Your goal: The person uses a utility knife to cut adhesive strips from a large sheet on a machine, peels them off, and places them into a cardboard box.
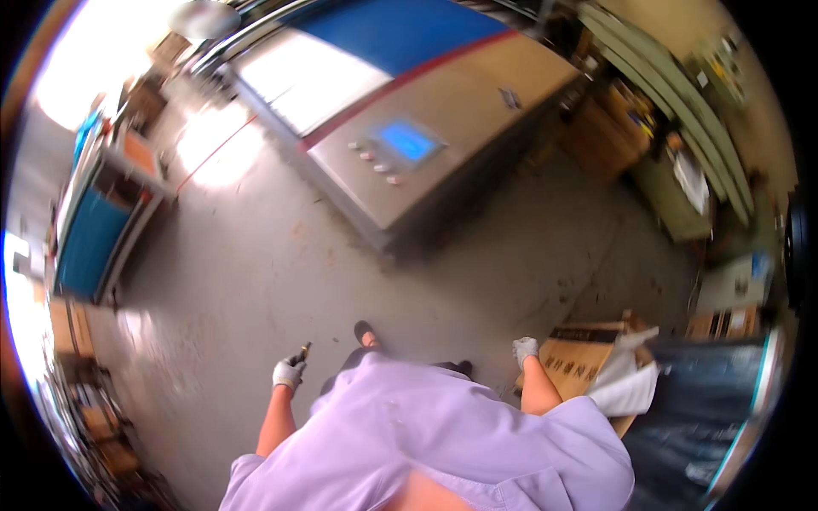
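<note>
My left hand (288,375), in a white glove, is closed around a small dark hand tool with a brass-coloured tip (302,353). The tool points up and forward, out over the grey floor; its exact kind is too small to tell. My right hand (526,349), gloved as well, hangs at my right side with its fingers curled in. Nothing shows in it. It is nearest to a brown cardboard box (577,362), and whether the two touch I cannot tell.
Ahead stands a large metal machine (460,119) with a lit blue screen (407,140), buttons and a blue top. A teal-sided bench (94,230) is at the left. Dark sheet-like panels (694,409) lie at the right, near white wrapping (626,383). Green panels (682,94) lean far right.
</note>
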Motion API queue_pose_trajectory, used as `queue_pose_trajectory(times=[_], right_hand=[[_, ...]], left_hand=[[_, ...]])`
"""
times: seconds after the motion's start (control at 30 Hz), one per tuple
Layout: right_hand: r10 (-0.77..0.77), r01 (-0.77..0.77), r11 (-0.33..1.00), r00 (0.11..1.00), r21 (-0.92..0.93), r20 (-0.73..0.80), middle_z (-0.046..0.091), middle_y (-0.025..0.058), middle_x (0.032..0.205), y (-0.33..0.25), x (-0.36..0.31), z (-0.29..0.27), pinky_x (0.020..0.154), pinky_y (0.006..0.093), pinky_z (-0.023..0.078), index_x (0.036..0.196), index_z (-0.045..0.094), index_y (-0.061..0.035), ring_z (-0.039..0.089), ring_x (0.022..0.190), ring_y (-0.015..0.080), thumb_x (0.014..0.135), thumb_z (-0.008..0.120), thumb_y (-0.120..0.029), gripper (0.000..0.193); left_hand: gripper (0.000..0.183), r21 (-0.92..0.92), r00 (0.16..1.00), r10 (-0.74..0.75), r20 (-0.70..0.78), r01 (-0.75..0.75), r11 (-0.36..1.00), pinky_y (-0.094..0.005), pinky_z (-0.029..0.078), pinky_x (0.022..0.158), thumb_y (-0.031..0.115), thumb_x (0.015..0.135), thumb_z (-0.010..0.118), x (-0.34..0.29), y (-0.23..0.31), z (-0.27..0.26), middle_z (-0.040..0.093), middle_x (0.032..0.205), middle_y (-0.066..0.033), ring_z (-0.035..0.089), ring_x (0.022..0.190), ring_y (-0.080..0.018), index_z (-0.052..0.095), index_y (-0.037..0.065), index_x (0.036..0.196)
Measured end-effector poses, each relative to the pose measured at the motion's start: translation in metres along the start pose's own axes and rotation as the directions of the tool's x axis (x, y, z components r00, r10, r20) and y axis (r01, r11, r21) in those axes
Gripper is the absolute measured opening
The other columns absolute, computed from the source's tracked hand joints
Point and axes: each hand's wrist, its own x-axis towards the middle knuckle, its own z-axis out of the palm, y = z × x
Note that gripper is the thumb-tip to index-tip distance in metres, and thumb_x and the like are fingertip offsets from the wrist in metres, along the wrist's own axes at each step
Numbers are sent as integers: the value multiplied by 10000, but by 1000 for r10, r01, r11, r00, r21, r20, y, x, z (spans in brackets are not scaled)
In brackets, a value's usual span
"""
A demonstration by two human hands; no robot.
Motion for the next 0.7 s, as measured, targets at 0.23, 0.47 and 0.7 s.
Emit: queue_pose_trajectory(times=[0.23, 0.47, 0.7], right_hand=[[-372, 436, 843, 896, -316, 244, 624, 30, 652, -158, 4, 171, 492, 290, 446, 791, 678, -21, 558, 553, 113, 838, 691, -74, 72], [-627, 772, 576, 629, -270, 460, 695, 104, 794, -344, -62, 381, 716, 323, 514, 883, 688, 11, 638, 747, 148, 856, 710, -135, 150], [-844, 936, 323, 351, -138, 405, 660, 152, 842, -536, -18, 545, 740, 361, 513, 900, 658, 3, 650, 782, 264, 870, 697, -102, 116]], left_hand=[[251, -426, 989, -132, -61, 94, 900, -296, 474, 463, 157, 876, 666, 63, -30, -99, 618, 700, -57, 568, 524, -139, 693, -1, 1068], [275, -448, 997, 68, -45, -81, 890, -270, 462, 478, 207, 909, 636, 185, 123, -171, 610, 718, -36, 542, 539, -99, 680, 12, 1098], [377, -503, 935, 355, -17, -315, 805, -249, 483, 567, 203, 930, 630, 305, 359, -204, 626, 789, -24, 552, 623, -75, 645, 23, 1261]])
